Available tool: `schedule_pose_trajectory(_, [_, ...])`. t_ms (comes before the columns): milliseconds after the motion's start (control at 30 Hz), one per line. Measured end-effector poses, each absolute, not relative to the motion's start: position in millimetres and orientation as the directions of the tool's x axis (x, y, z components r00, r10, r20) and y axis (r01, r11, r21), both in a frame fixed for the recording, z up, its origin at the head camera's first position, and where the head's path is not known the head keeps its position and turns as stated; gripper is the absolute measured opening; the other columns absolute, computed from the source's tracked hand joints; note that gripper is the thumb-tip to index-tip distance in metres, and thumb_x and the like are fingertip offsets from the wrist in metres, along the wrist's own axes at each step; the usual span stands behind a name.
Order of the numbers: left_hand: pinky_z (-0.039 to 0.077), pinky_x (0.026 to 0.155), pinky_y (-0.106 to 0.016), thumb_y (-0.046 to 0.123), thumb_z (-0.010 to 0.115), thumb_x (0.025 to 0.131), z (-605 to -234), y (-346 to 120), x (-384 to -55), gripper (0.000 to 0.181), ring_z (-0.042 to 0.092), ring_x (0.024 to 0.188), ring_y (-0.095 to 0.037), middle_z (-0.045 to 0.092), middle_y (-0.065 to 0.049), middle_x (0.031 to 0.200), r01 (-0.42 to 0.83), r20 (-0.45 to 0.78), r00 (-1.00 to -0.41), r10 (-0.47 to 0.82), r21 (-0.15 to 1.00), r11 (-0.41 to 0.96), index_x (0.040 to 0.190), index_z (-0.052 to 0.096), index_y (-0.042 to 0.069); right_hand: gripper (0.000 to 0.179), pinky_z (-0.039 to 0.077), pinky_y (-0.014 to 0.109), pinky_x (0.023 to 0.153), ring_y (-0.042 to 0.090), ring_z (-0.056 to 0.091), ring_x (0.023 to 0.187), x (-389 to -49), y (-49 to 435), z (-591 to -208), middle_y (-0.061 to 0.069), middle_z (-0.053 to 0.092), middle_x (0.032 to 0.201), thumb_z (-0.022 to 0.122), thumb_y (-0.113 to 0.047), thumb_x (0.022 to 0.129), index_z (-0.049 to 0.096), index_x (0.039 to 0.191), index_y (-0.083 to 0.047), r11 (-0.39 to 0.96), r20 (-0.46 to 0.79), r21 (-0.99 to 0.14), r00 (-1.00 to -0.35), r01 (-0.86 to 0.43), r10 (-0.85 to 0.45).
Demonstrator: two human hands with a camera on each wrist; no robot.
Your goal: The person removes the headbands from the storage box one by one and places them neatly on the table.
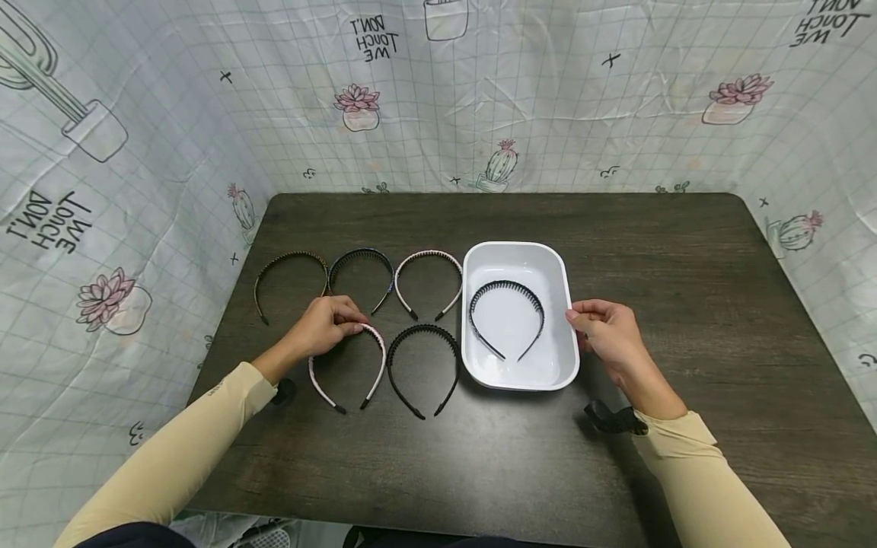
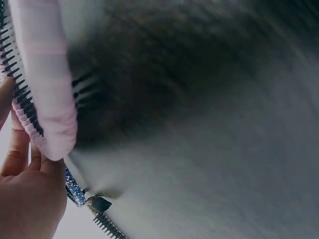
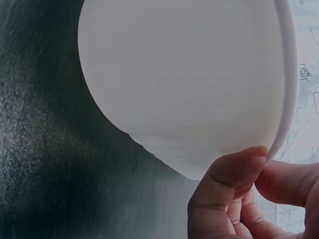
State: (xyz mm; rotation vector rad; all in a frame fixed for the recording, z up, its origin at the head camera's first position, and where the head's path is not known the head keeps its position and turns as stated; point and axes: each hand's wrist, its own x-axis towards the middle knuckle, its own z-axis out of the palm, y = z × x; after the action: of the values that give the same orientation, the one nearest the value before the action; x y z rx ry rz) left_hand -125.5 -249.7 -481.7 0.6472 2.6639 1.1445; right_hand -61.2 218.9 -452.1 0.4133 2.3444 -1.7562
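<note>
My left hand (image 1: 327,327) pinches the top of a pale pink headband (image 1: 377,383), which has dark comb teeth inside and dark tips. In the left wrist view, the wrapped pink band (image 2: 50,84) looms close, with the fingers (image 2: 37,196) around its toothed part. On the right, my right hand (image 1: 610,335) grips the side rim of a white plastic basin (image 1: 524,378), thumb and finger pinching its edge in the right wrist view. Inside the basin lies a black toothed headband (image 1: 507,284), tips toward me.
A black headband (image 1: 425,329) lies between the pink one and the basin. Behind them are a brownish-gold headband (image 1: 291,254), a dark blue one (image 1: 363,252) and a pale one (image 1: 428,253). A printed curtain (image 1: 425,152) surrounds the dark wooden table (image 1: 685,259).
</note>
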Motion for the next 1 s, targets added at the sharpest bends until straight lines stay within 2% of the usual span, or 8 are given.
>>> schedule_pose_trajectory(700, [0.05,0.076,-0.022,0.003,0.079,0.092,-477,-249,-127,0.007,0.066,0.088,-0.015,0.078,-0.009,0.098,0.352,0.043,-0.888,0.459,0.706,0.615,0.096,0.084,0.004,0.041,0.057,0.025,0.062,0.004,0.064,0.074,-63,221,-455,-0.011,0.068,0.082,0.061,-0.016,0.106,0.055,0.133,0.014,0.259,-0.299,-0.912,-0.948,0.318,0.11])
schedule_pose_trajectory(1000, [0.05,0.077,-0.023,0.003,0.079,0.092,-471,-247,-129,0.007,0.064,0.087,-0.013,0.078,-0.008,0.097,0.365,0.044,-0.879,0.475,0.702,0.611,0.097,0.084,0.004,0.04,0.056,0.025,0.061,0.005,0.063,0.074,-63,221,-455,-0.01,0.068,0.083,0.061,-0.016,0.106,0.055,0.132,0.014,0.26,-0.301,-0.911,-0.947,0.32,0.109])
